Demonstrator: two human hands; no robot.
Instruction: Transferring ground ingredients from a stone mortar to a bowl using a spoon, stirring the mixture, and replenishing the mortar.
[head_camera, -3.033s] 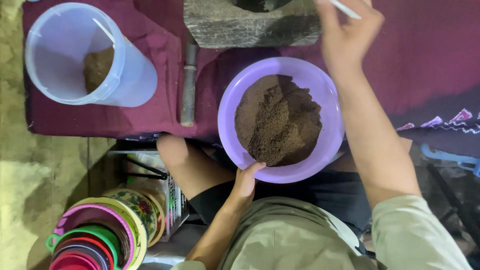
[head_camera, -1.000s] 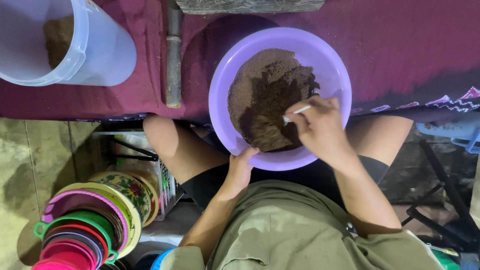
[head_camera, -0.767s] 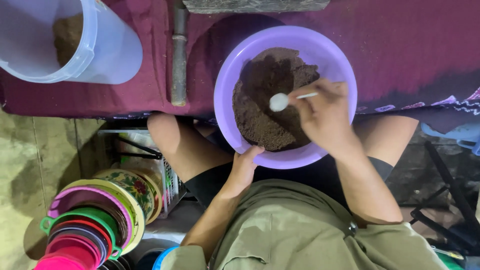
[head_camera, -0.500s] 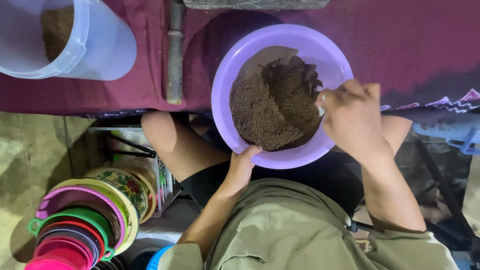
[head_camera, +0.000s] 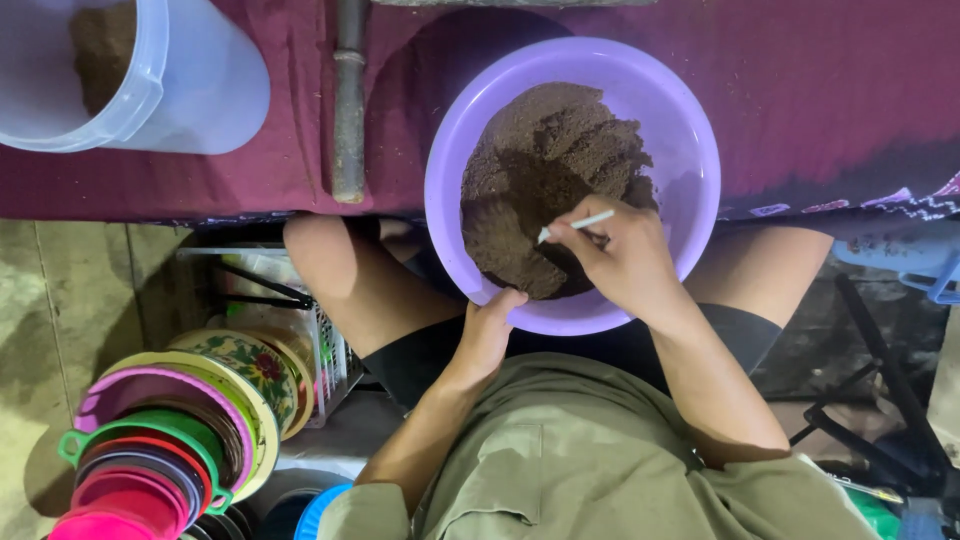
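Observation:
A purple plastic bowl (head_camera: 690, 150) holds a heap of brown powder (head_camera: 545, 180) and overhangs the near edge of a maroon-covered table (head_camera: 830, 90). My left hand (head_camera: 485, 335) grips the bowl's near rim, thumb on the lip. My right hand (head_camera: 625, 260) is inside the bowl over the powder, fingers closed on a white spoon (head_camera: 575, 226) whose handle end pokes out to the left. The spoon's bowl is hidden in my hand and the powder.
A clear plastic jug (head_camera: 130, 70) with brown powder stands at the table's far left. A dark wooden pestle-like stick (head_camera: 348, 100) lies between jug and bowl. Stacked colourful bowls and strainers (head_camera: 150, 450) sit on the floor at lower left beside a wire rack (head_camera: 290, 300).
Three seconds ago my right hand was raised beyond the bowl with the spoon. It came down into the bowl and has been working the spoon through the powder, shifting the heap.

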